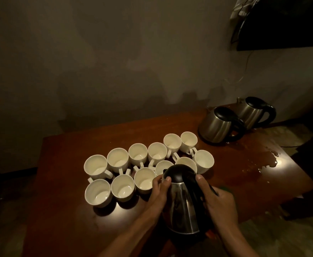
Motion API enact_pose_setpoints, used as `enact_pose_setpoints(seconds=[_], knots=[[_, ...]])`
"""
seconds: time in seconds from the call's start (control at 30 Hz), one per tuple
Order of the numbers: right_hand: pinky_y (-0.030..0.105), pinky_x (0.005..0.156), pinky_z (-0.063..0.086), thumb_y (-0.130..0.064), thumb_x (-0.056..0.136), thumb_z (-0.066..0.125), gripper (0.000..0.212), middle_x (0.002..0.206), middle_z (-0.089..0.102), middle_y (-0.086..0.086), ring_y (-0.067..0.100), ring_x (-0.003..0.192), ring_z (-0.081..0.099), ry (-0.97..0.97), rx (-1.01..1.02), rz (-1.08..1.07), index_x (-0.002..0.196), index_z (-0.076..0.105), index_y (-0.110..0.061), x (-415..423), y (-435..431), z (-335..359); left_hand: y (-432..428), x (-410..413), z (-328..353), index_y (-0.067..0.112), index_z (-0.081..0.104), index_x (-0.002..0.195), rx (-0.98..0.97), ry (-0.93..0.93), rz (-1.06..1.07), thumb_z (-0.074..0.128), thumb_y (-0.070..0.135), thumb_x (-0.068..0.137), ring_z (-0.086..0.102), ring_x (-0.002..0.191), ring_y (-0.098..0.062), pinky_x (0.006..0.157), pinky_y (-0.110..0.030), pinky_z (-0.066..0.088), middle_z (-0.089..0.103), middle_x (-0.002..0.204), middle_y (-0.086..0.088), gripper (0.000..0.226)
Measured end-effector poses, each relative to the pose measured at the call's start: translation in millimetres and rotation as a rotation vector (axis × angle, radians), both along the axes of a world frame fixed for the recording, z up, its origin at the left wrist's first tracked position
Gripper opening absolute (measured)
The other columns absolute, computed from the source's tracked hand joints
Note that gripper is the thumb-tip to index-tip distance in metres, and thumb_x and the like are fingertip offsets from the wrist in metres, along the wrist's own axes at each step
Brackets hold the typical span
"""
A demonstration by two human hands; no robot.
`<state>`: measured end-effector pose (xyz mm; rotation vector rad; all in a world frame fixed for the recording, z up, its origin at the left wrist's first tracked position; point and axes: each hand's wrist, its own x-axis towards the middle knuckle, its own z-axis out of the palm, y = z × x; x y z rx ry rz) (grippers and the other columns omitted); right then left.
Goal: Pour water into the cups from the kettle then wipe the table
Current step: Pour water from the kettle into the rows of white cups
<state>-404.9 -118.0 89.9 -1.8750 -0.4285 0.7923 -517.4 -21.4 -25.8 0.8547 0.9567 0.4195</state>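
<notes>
A steel kettle (pixel 182 206) with a black lid and handle is tilted forward, its spout end over the near row of white cups (pixel 145 179). My right hand (pixel 218 203) grips the black handle. My left hand (pixel 159 190) rests against the kettle's left side near the lid. Several white cups stand in two rows on the brown table (pixel 65 182); the kettle hides parts of two of them. Whether water is flowing cannot be seen.
Two more steel kettles (pixel 218 126) (pixel 255 112) stand at the table's back right. A puddle of spilled water (pixel 263 162) spreads over the right side of the table. A wall runs behind, with a dark object and cables at upper right.
</notes>
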Motion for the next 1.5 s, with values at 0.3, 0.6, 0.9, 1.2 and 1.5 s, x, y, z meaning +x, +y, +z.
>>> enact_pose_setpoints(seconds=[0.3,0.6,0.9,1.2,1.5], knots=[[0.011,0.037,0.035,-0.051,0.086,0.067,0.051,0.041,0.054,-0.007,0.002,0.037,0.050,-0.031,-0.026,0.018,0.056,0.056,-0.011,-10.6,-4.0,1.6,-6.1,-7.9,-8.2,0.057,0.054,0.109,-0.082,-0.002,0.058,0.072,0.086,0.058,0.061,0.122,-0.031,0.105,-0.055,0.047,0.061,0.133,-0.005,0.061],[0.012,0.037,0.034,-0.056,0.083,0.067,0.052,0.041,0.054,-0.008,0.000,0.036,0.049,-0.049,-0.061,0.077,0.054,0.054,-0.015,-18.4,-4.3,0.9,-9.6,-17.2,-6.2,0.036,0.043,0.134,-0.023,-0.010,0.124,0.065,0.084,0.055,0.059,0.121,-0.029,0.107,-0.053,0.047,0.058,0.131,-0.008,0.095],[0.013,0.039,0.036,-0.057,0.082,0.069,0.049,0.044,0.058,-0.008,-0.001,0.037,0.052,-0.061,-0.097,0.152,0.059,0.059,-0.015,-28.3,5.1,4.4,-11.7,-34.6,-13.8,0.035,0.038,0.142,0.021,-0.021,0.146,0.061,0.095,0.050,0.057,0.123,-0.027,0.108,-0.053,0.045,0.056,0.135,-0.005,0.112],[0.019,0.045,0.037,-0.058,0.080,0.071,0.048,0.046,0.061,-0.007,-0.001,0.037,0.054,-0.095,-0.138,0.164,0.060,0.061,-0.016,-40.0,21.4,8.1,-5.3,-45.9,-14.6,0.039,0.032,0.144,-0.022,-0.047,0.145,0.063,0.096,0.048,0.055,0.125,-0.028,0.110,-0.054,0.044,0.053,0.139,-0.005,0.116],[0.019,0.044,0.031,-0.057,0.082,0.068,0.051,0.037,0.050,-0.009,0.001,0.033,0.045,-0.151,-0.223,0.184,0.055,0.052,-0.016,-45.7,35.2,15.6,-3.1,-50.4,-16.4,0.038,0.035,0.132,-0.063,-0.079,0.129,0.059,0.090,0.058,0.056,0.122,-0.025,0.110,-0.051,0.044,0.054,0.132,-0.003,0.093]])
